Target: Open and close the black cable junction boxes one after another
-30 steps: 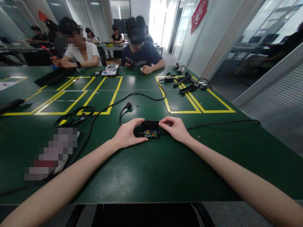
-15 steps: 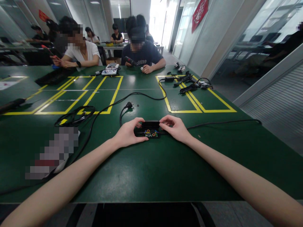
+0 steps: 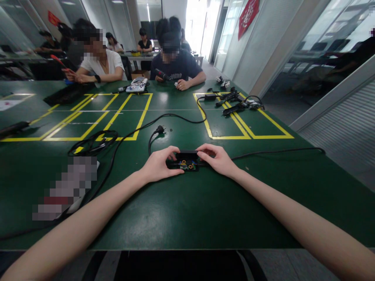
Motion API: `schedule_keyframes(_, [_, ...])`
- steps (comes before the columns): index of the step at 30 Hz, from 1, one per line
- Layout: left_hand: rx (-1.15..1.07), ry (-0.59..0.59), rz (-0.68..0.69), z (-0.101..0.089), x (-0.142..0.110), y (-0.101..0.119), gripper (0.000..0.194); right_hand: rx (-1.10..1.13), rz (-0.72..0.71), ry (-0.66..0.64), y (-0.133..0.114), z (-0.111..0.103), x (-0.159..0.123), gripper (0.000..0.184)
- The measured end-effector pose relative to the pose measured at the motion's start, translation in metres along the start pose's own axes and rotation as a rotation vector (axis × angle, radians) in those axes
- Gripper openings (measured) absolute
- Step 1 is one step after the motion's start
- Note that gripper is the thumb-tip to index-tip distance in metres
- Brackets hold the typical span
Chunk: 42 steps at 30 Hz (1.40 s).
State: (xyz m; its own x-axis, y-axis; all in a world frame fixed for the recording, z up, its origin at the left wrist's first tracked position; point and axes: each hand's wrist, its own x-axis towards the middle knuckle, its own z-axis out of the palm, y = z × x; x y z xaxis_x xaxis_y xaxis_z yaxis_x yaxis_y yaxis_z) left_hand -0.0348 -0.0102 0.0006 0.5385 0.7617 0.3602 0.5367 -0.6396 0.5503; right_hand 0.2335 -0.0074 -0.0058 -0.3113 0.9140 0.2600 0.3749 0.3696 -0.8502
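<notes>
Glass walls [image 3: 227, 43] flank the room, a red banner [image 3: 247, 17] on the right one, and white light [image 3: 199, 25] pours in at the far end. Grey floor [image 3: 284, 265] shows beyond the near edge of the green table [image 3: 187, 222], which is marked with yellow tape [image 3: 143, 116].

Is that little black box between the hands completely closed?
No, the black lid is tilted up, leaving the circuit board exposed to view.
</notes>
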Motion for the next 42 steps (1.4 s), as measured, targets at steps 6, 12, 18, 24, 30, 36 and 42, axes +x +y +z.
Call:
schedule_keyframes(6, [-0.004, 0.010, 0.003, -0.0005, 0.0003, 0.0009, 0.056, 0.013, -0.004, -0.029, -0.0001, -0.0017, 0.0001, 0.031])
schedule_keyframes(12, [-0.045, 0.031, -0.006, -0.0008, 0.0008, 0.0036, 0.047, 0.016, -0.056, -0.070, -0.0041, -0.0043, 0.0002, 0.026])
schedule_keyframes(18, [-0.058, 0.039, -0.017, -0.0023, 0.0007, 0.0083, 0.038, 0.023, -0.114, -0.101, -0.0070, -0.0067, -0.0004, 0.020])
schedule_keyframes(24, [-0.115, 0.062, -0.012, -0.0021, 0.0027, 0.0100, 0.032, 0.035, -0.150, -0.128, -0.0072, -0.0067, -0.0010, 0.017])
schedule_keyframes(30, [-0.106, 0.057, 0.001, -0.0008, 0.0019, 0.0095, 0.031, 0.016, -0.210, -0.119, -0.0058, -0.0050, -0.0016, 0.013])
schedule_keyframes(36, [-0.022, 0.081, 0.159, 0.0006, -0.0006, 0.0076, 0.024, 0.019, -0.319, -0.103, -0.0062, -0.0046, -0.0057, 0.008])
schedule_keyframes(42, [0.071, 0.070, 0.283, 0.0036, 0.0002, 0.0050, 0.020, -0.037, -0.422, -0.114, -0.0053, -0.0046, -0.0070, 0.009])
